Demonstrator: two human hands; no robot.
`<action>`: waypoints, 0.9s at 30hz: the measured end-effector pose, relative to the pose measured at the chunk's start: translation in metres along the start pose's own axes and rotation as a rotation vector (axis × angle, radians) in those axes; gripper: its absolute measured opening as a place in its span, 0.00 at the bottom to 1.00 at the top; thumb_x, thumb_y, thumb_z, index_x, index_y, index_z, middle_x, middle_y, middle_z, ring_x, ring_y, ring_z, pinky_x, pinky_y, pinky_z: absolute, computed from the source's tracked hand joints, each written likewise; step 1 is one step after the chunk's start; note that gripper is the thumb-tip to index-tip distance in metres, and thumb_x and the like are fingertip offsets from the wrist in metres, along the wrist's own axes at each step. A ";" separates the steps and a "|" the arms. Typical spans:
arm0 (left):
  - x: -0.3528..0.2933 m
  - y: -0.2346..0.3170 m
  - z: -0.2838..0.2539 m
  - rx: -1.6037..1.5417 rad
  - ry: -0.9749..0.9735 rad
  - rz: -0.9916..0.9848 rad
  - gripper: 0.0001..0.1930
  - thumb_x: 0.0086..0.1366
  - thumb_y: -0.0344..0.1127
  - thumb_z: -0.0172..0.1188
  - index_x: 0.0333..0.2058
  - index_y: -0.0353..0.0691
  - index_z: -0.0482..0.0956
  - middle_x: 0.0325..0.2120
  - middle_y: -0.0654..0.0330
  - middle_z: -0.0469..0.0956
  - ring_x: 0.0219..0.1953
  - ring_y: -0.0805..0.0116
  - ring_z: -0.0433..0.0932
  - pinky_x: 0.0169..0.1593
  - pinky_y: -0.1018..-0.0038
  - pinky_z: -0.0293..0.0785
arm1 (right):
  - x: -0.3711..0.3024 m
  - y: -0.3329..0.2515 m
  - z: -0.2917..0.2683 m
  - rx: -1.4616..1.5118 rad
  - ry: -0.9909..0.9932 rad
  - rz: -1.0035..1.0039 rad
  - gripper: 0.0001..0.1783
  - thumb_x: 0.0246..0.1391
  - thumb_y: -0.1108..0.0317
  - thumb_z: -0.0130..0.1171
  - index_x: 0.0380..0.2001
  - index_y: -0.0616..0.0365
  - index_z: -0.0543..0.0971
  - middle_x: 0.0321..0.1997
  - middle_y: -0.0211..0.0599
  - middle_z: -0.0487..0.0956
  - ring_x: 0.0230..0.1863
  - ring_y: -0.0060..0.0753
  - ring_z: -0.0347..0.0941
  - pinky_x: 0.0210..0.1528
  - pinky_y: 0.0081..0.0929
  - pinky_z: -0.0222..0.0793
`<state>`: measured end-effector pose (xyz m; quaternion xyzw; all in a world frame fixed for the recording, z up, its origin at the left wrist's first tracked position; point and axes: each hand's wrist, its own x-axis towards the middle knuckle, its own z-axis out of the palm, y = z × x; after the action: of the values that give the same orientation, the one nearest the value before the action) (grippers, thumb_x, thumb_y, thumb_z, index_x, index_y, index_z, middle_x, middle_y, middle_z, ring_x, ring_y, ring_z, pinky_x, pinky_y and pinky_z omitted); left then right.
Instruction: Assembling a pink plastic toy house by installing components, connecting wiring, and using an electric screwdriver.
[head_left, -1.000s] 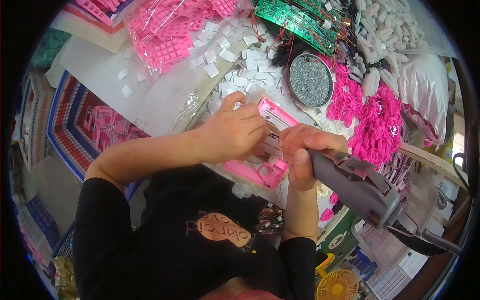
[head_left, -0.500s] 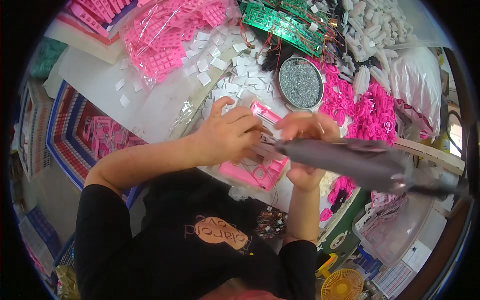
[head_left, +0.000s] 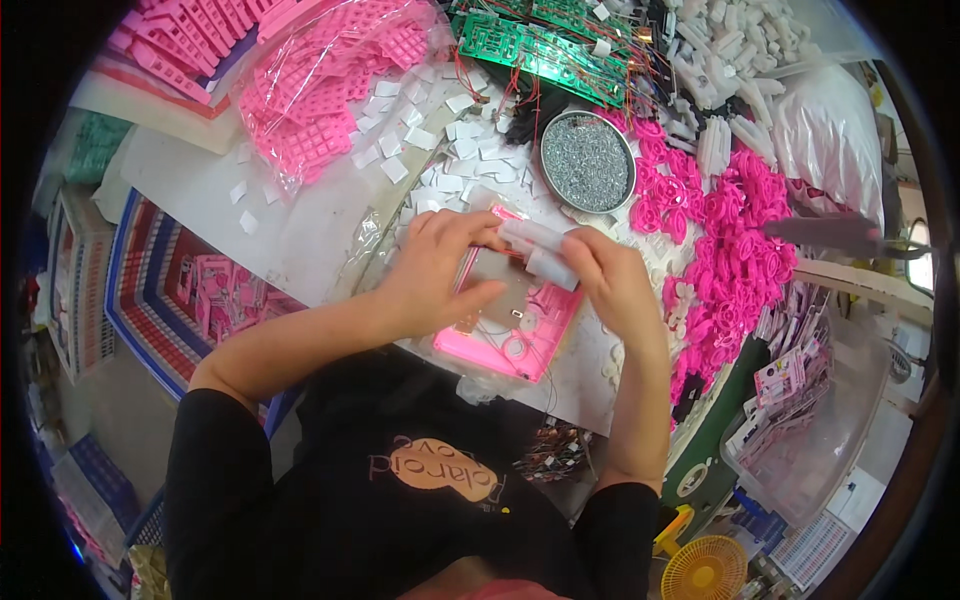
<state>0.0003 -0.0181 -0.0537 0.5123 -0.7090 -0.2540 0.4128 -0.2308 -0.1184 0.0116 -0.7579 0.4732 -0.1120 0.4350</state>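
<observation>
A pink plastic casing [head_left: 510,350] lies open in front of me, with a grey panel, thin wires and a small round part inside. My right hand [head_left: 618,285] is closed on a whitish translucent plastic piece [head_left: 550,268] over the casing's upper right side. A second similar block [head_left: 535,236] shows just beyond it; whether the two are joined I cannot tell. My left hand [head_left: 440,262] rests along the casing's left side, thumb spread, fingertips reaching the near end of the whitish block. The left fingertips are partly hidden.
A dark power screwdriver [head_left: 830,235] hangs at the right. Around the casing are a round tin of screws [head_left: 588,162], white squares [head_left: 465,150], pink looped parts [head_left: 745,215], green circuit boards [head_left: 540,52] and a bag of pink grids [head_left: 320,95]. A striped bin [head_left: 150,270] stands left.
The screwdriver has left my right hand and swung away to the right. My right hand now grips a whitish plastic piece. My left hand has shifted slightly, its thumb spread.
</observation>
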 end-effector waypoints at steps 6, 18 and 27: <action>0.003 0.013 0.001 0.310 -0.107 0.099 0.34 0.54 0.40 0.68 0.61 0.40 0.72 0.46 0.60 0.74 0.51 0.58 0.70 0.59 0.54 0.55 | 0.015 -0.006 -0.013 -0.210 -0.106 0.212 0.21 0.63 0.53 0.58 0.36 0.64 0.81 0.27 0.47 0.81 0.28 0.49 0.76 0.35 0.40 0.71; 0.006 0.021 0.002 0.401 -0.111 0.091 0.34 0.51 0.40 0.70 0.59 0.40 0.74 0.44 0.61 0.73 0.50 0.60 0.70 0.56 0.54 0.58 | -0.013 0.028 0.040 -0.469 0.422 -0.499 0.23 0.38 0.73 0.72 0.42 0.55 0.81 0.49 0.34 0.82 0.49 0.48 0.72 0.50 0.41 0.68; 0.140 -0.028 0.019 0.392 -0.179 0.162 0.06 0.55 0.39 0.66 0.31 0.46 0.83 0.32 0.59 0.79 0.40 0.57 0.79 0.46 0.59 0.69 | -0.002 0.035 0.028 -0.196 0.298 -0.416 0.21 0.38 0.71 0.74 0.41 0.57 0.82 0.50 0.35 0.83 0.53 0.51 0.71 0.56 0.42 0.68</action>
<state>-0.0203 -0.1602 -0.0405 0.4996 -0.8174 -0.1218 0.2596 -0.2372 -0.1078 -0.0310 -0.8525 0.3746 -0.2630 0.2526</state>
